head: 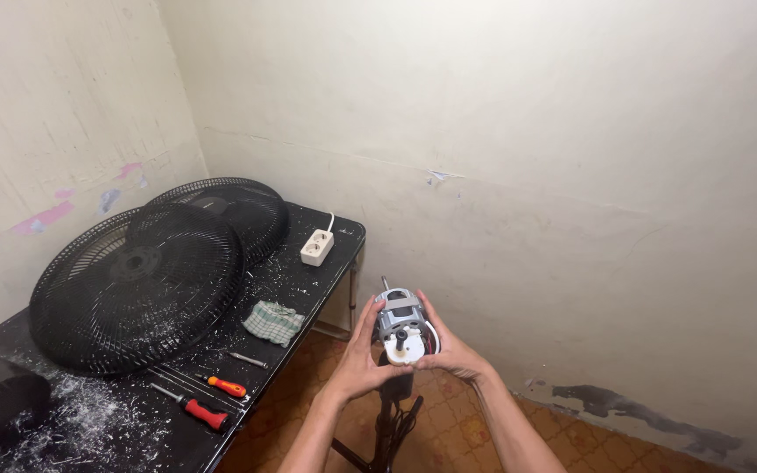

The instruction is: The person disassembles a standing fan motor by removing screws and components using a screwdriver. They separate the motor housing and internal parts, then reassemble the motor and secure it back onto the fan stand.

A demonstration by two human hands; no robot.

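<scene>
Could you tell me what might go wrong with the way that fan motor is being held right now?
1. The fan motor is held in the air between the left hand and right hand, off the table; a slipped grip could drop it onto the tiled floor.
2. Its thin wires run beside the right hand and might get pinched or tugged.
3. The stand below could be knocked.
</scene>
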